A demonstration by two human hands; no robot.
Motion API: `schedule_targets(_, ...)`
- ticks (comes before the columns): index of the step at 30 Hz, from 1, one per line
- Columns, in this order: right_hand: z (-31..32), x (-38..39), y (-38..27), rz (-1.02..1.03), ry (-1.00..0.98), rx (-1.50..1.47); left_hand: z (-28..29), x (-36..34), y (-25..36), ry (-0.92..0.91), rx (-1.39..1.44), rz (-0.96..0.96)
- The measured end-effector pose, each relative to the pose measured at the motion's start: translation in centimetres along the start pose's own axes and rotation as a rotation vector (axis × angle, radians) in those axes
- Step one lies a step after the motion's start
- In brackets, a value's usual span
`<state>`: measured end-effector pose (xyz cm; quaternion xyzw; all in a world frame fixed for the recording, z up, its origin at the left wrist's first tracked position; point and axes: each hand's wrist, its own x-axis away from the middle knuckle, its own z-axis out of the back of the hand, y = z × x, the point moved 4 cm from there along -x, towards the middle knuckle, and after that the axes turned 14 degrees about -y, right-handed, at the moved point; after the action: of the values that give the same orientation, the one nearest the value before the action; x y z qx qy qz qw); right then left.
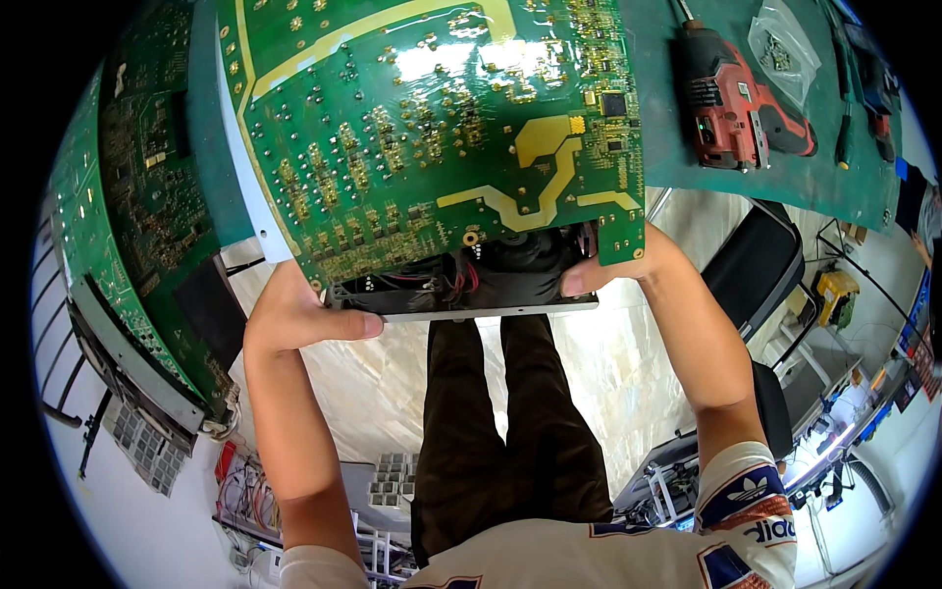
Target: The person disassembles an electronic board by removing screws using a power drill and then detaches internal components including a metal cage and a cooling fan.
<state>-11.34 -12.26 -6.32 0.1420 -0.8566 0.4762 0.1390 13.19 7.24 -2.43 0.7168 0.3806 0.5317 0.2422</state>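
Note:
A large green circuit board (392, 167) with gold traces and rows of solder joints fills the upper middle of the head view. Along its near edge is a metal frame (461, 313) with black fans (525, 265) and thin red wires. My left hand (294, 319) grips the near left corner of this assembly, thumb along the frame's edge. At the near right corner my right hand (618, 270) is closed round it, thumb on the fan side. The fingers of both hands are mostly hidden beneath. A light blue-white panel (257, 211) shows along the board's left side.
On the green-topped table (667, 128) to the right lie a red and black cordless drill (721, 98), a clear bag of small screws (780, 49) and a screwdriver (846, 137). More circuit boards (147, 206) stand at the left. A black chair (751, 275) is at the right.

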Motion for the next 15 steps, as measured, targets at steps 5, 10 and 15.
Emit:
schedule_targets(5,0.2,0.4,0.8,0.002,0.063,-0.024,-0.4,0.1,0.5,0.007,-0.037,-0.013)
schedule_targets(10,-0.7,0.4,0.6,0.091,0.113,-0.131,-0.8,0.4,0.0,0.036,0.005,-0.04)
schedule_targets(15,-1.9,0.5,0.1,0.192,0.192,-0.219,-0.8,0.7,-0.8,0.06,-0.022,-0.112)
